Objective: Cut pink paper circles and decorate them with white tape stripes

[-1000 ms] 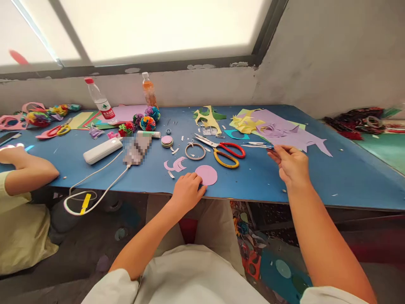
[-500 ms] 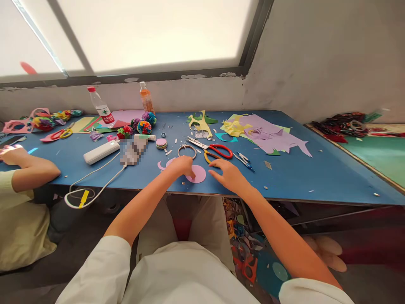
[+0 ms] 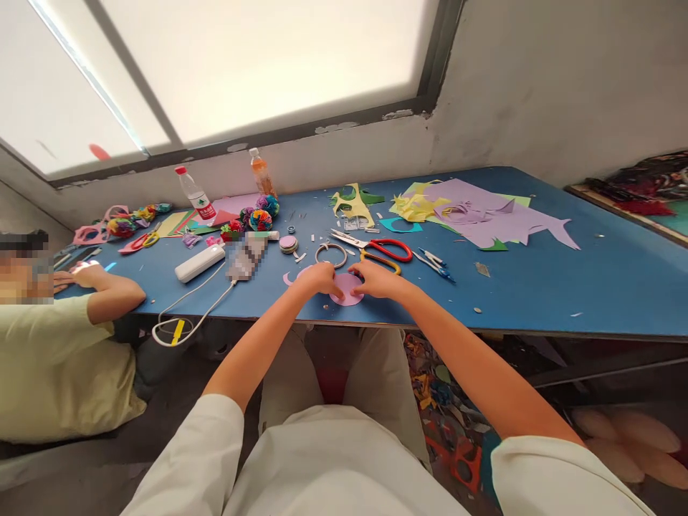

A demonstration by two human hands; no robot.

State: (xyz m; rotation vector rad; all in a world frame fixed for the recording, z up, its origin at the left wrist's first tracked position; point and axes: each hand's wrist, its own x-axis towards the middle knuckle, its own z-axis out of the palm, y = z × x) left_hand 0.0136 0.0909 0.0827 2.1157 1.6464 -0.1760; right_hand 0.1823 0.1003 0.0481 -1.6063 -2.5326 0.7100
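Note:
A pink paper circle (image 3: 347,295) lies near the front edge of the blue table. My left hand (image 3: 321,279) has its fingers curled down onto the circle's left side. My right hand (image 3: 376,278) grips at its right side, thumb and fingers on the paper. Just beyond the hands lie a ring-shaped band (image 3: 332,255) and large scissors with red and yellow handles (image 3: 391,249). A curved pink paper scrap (image 3: 289,278) pokes out to the left of my left hand, which partly hides it.
Blue-handled compasses (image 3: 436,266) lie right of the scissors. Purple paper (image 3: 478,208) and yellow cut-outs (image 3: 352,204) spread behind. At left are a white power bank (image 3: 200,264) with a cable, two bottles (image 3: 200,201) and colourful paper balls (image 3: 261,218). Another person (image 3: 64,365) sits at far left.
My right hand has moved left onto the pink circle, where it was apart before. My left hand stays on it. The camera view has turned slightly left.

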